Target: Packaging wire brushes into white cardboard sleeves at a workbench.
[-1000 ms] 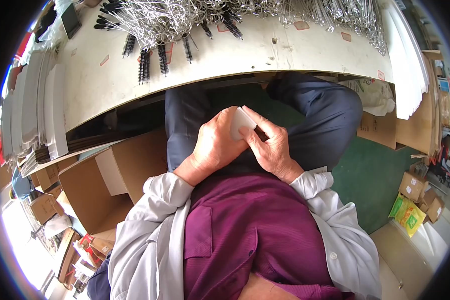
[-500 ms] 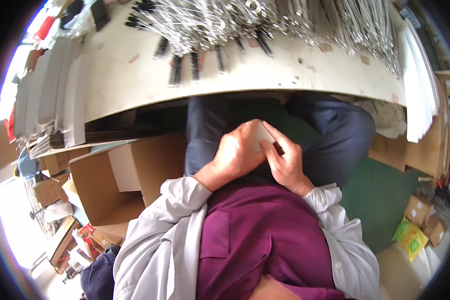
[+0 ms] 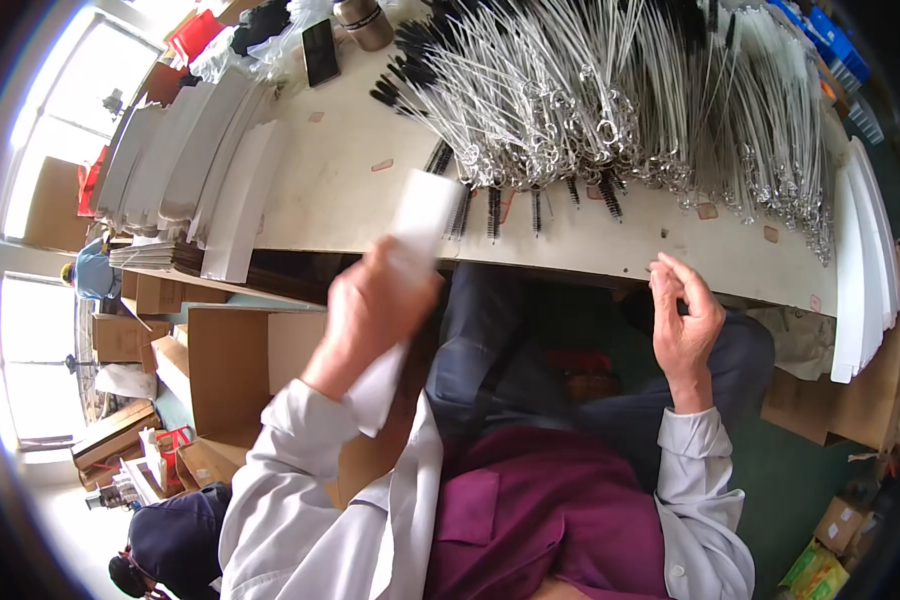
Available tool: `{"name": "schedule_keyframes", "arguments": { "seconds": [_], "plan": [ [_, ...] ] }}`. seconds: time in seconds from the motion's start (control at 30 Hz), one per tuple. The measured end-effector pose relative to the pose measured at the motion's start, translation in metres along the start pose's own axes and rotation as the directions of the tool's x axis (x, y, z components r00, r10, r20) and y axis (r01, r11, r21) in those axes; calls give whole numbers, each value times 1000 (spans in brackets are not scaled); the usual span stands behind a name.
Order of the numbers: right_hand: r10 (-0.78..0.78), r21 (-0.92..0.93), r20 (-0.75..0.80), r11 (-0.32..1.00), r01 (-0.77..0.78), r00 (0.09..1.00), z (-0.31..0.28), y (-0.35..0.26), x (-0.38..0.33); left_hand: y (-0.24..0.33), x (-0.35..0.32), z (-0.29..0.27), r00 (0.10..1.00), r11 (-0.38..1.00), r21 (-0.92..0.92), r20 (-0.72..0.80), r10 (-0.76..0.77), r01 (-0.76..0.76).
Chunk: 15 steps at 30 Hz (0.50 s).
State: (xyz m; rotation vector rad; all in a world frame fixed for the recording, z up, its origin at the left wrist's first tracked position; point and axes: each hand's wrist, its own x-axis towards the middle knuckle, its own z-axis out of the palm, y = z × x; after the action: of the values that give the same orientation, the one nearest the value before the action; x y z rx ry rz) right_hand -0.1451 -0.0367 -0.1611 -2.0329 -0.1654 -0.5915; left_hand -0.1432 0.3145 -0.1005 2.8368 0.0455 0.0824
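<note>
My left hand (image 3: 375, 305) is closed round a long, narrow white carton (image 3: 425, 215), held tilted in front of the table's near edge. The carton is blurred, and my fingers cover its middle. Off to the right, my right hand (image 3: 685, 325) is raised with its fingers apart and nothing visible in it. Beyond my hands, a large heap of wire-handled brushes (image 3: 590, 115) with looped metal ends covers much of the table (image 3: 340, 190). Several black bristle heads (image 3: 493, 214) stick out on the near side of the heap.
Flat white cartons (image 3: 185, 160) stand at the table's left end; more long white cartons (image 3: 855, 265) lean at its right. A phone (image 3: 320, 53) and a metal flask (image 3: 364, 22) lie at the back. An open cardboard box (image 3: 225, 365) stands lower left, near a person in dark clothing (image 3: 175, 535).
My hands have come apart from over my lap. The left has moved left with the white carton; the right has moved right and let go. The view has shifted, showing more of the table.
</note>
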Motion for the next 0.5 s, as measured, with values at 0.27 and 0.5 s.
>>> {"name": "schedule_keyframes", "arguments": {
  "seconds": [0.27,0.5],
  "plan": [
    [63,-108,-84,991,-72,994,-5,48,28,-80,147,-14,985,958,255,-148,-93,129],
    [25,-157,-123,987,-44,992,-4,52,27,-37,149,-7,966,987,-8,-202,158,-163]
  ]
}}
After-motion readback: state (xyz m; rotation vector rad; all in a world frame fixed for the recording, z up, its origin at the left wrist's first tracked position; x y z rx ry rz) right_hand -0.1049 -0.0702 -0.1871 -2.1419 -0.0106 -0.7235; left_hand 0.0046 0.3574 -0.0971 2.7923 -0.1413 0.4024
